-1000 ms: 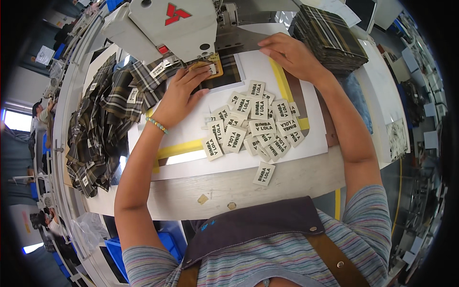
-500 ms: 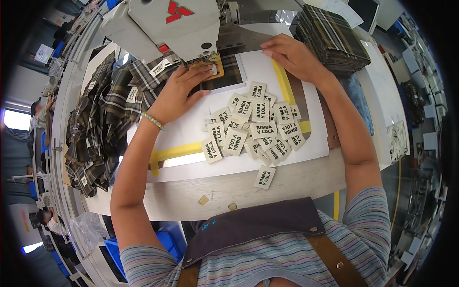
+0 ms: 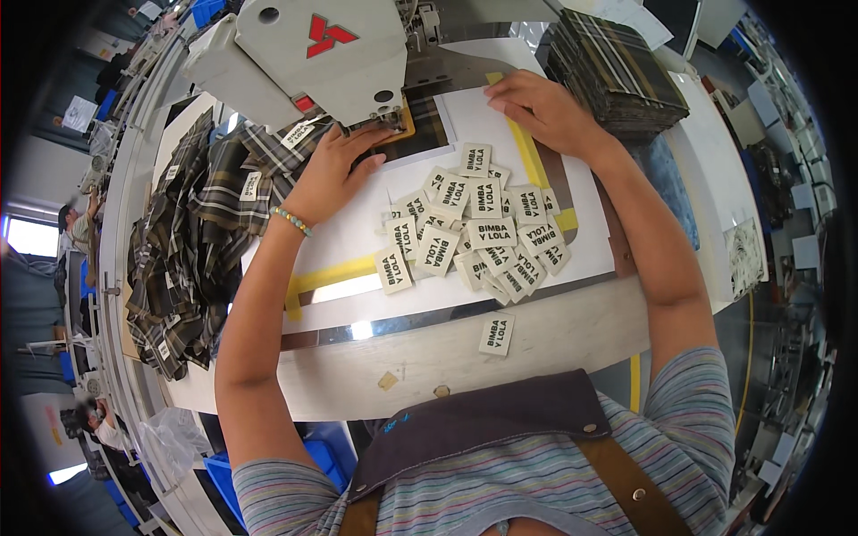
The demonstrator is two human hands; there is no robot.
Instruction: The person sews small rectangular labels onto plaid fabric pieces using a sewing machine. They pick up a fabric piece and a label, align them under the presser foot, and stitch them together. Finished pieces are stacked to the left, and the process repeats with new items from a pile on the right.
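My left hand point(image 3: 340, 174) lies with fingers stretched out toward the yellow clamp plate point(image 3: 408, 123) under the sewing machine head point(image 3: 322, 58); its fingertips reach the plate's area. A plaid fabric piece point(image 3: 429, 123) lies beneath and beside the plate. My right hand point(image 3: 545, 109) rests with lightly curved, parted fingers on the far right part of the white sheet point(image 3: 357, 237), by a strip of yellow tape point(image 3: 525, 147). Between my arms, several cream fabric labels point(image 3: 492, 232) with dark print lie heaped on the sheet. One loose label point(image 3: 497, 333) sits nearer to me on the table's front strip.
Crumpled plaid pieces with labels on them point(image 3: 192, 223) are heaped at the left. A neat stack of plaid fabric point(image 3: 617, 71) stands at the far right. A blue bin point(image 3: 322, 460) is below the table's front edge point(image 3: 331, 406). Other people work in the far left background.
The white sheet has slid away from me with the labels on it, baring a shiny metal strip along its near edge. The yellow plate is further under the machine head.
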